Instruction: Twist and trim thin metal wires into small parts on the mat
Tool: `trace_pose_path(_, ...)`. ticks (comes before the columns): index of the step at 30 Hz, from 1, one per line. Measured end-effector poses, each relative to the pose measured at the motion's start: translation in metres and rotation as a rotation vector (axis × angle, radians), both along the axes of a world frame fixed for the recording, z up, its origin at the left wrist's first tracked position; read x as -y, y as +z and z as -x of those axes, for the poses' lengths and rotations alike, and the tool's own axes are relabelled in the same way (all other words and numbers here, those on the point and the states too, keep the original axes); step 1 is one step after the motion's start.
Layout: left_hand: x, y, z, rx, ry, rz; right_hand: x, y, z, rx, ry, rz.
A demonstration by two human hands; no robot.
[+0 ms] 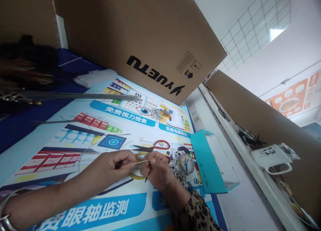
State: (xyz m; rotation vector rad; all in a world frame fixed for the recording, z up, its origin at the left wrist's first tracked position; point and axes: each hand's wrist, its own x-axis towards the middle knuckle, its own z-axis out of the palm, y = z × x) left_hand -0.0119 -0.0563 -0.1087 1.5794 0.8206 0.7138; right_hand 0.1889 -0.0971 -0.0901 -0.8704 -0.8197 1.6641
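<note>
My left hand (122, 162) is closed in a pinch, and a thin, pale wire (144, 161) runs from its fingertips to my right hand (158, 170). The right fingers are pinched on the wire's other end. Just beyond the hands lie scissors (160, 145) with red handles and dark blades, partly covered by my right hand. A yellow ring (135, 177) lies beneath the hands, mostly hidden. Right of my right hand are a heap of small metal rings and pieces (179, 177) and a round clear container (187, 163).
A bundle of long thin rods (95, 96) lies across the printed sheet (135, 204) at the left. Small metal pieces (158, 114) sit farther back. A large cardboard box (120, 30) stands behind, a teal box (210, 164) at the right. A mug (272, 157) rests on the ledge.
</note>
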Motion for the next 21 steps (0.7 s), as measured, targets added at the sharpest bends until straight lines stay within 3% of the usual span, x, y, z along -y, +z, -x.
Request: trace_pose_path(21, 0.0015, 0.0077, 0.0018, -0.039, 0.057, -0.083, 0.0021, 0.0015, 0.0022, 0.032, -0.047, 0.029)
